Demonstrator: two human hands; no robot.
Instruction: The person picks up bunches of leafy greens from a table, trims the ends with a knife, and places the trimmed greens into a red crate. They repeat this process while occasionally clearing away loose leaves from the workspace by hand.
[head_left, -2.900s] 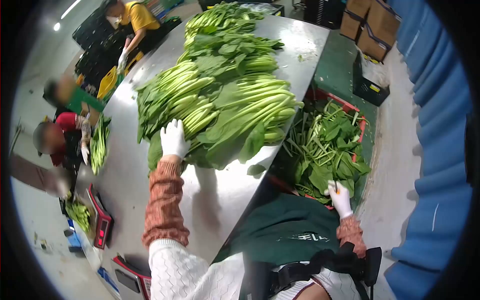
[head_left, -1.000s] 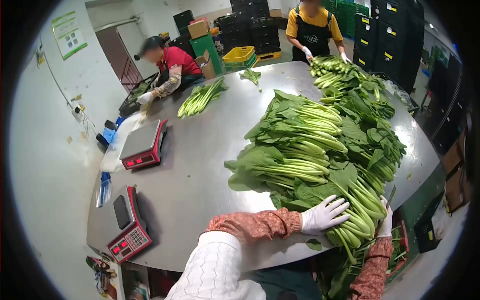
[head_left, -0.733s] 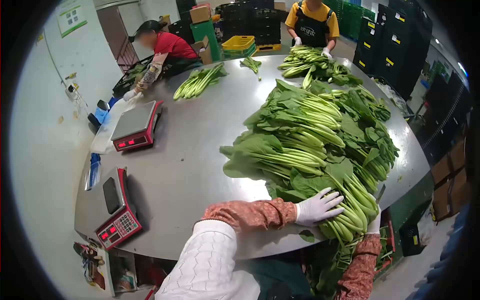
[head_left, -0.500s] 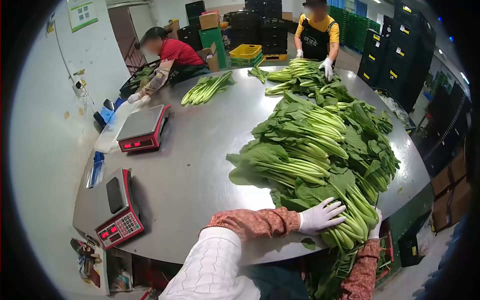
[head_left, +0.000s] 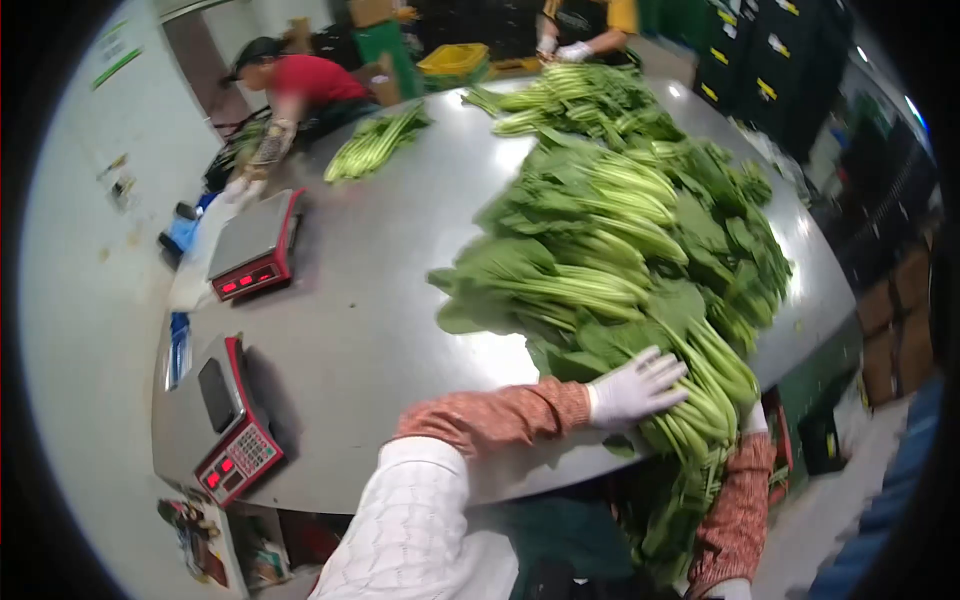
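Note:
A big heap of leafy greens (head_left: pixel 630 275) with long pale stems covers the right side of the metal table. My left hand (head_left: pixel 637 388), in a white glove, lies on the nearest bunch of greens (head_left: pixel 715 385) with its fingers spread. At the right side of that bunch is my right hand (head_left: pixel 756 418), also gloved. Its fingers are hidden behind the stems, so their grip does not show. Leaves and stems hang over the table's near edge between my forearms.
Two red-framed scales (head_left: pixel 255 250) stand on the left of the table (head_left: pixel 370 330); a dark phone lies on the nearer one. A smaller pile of greens (head_left: pixel 378 142) sits farther back. One person in red leans in at the left; another person's gloved hands (head_left: pixel 572 50) show at the far end.
My view has shifted, so the table sits higher in it. Both my hands stay at the same bunch. The far person's hands have come off the greens and closer together.

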